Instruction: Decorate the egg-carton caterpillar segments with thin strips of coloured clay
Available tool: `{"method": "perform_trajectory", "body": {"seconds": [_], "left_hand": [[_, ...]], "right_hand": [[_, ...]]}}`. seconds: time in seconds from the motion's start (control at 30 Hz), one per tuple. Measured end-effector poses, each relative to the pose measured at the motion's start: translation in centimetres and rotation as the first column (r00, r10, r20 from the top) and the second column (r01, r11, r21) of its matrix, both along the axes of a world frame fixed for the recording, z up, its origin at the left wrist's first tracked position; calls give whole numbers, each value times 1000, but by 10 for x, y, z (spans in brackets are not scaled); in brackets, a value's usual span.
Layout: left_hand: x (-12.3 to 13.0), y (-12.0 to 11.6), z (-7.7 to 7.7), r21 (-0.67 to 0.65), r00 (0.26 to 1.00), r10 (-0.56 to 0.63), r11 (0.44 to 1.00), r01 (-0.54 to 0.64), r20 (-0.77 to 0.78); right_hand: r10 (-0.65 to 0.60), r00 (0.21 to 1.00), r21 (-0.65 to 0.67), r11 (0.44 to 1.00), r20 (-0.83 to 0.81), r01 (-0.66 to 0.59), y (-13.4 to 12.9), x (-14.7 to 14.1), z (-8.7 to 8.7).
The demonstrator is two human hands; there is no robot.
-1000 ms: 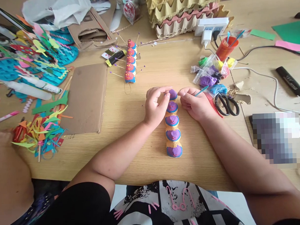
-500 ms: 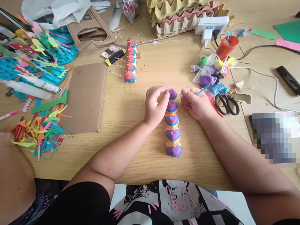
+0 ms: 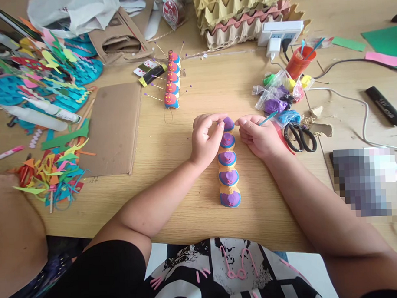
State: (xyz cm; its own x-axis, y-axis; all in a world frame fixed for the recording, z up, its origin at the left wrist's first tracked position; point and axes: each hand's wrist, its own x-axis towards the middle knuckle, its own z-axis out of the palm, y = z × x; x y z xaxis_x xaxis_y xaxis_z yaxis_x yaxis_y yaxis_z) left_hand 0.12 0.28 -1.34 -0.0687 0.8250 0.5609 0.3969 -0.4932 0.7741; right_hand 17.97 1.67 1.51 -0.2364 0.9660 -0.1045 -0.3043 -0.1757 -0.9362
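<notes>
A strip of egg-carton bumps (image 3: 228, 178), painted purple, blue and orange, lies lengthwise in front of me, with small red faces on the lower bumps. My left hand (image 3: 205, 138) is at its far end, thumb and fingertips curled against the last purple bump. On the right side of that bump, my right hand (image 3: 257, 136) is closed around a thin blue tool (image 3: 269, 118), whose end sticks out to the upper right. Whether its fingertips also pinch something small cannot be made out.
A red and blue caterpillar (image 3: 172, 82) with pins stands farther back. Scissors (image 3: 300, 137), bagged clay (image 3: 275, 105) and a red cup (image 3: 300, 63) lie or stand right. Left are cardboard (image 3: 111, 128) and paper scraps (image 3: 56, 175). Another person's arm (image 3: 17, 233) shows at left.
The fingertips of my right hand have moved slightly left, closer to the far bump. My left hand has hardly moved.
</notes>
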Motion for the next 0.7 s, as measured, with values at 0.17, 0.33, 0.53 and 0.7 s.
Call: {"method": "perform_trajectory", "body": {"seconds": [0.17, 0.33, 0.53, 0.7], "left_hand": [[0, 0, 1, -19, 999, 15, 1000, -15, -38], [0, -1, 3, -18, 999, 7, 1000, -7, -34], [1, -2, 4, 5, 999, 10, 1000, -9, -50], [1, -2, 4, 35, 999, -3, 999, 4, -43]], "right_hand": [[-7, 1000, -1, 1000, 16, 7, -1, 0, 1], [-3, 998, 19, 1000, 66, 2, -1, 0, -2], [-5, 999, 24, 1000, 31, 4, -1, -2, -1], [17, 1000, 26, 999, 19, -18, -2, 0, 1]]}}
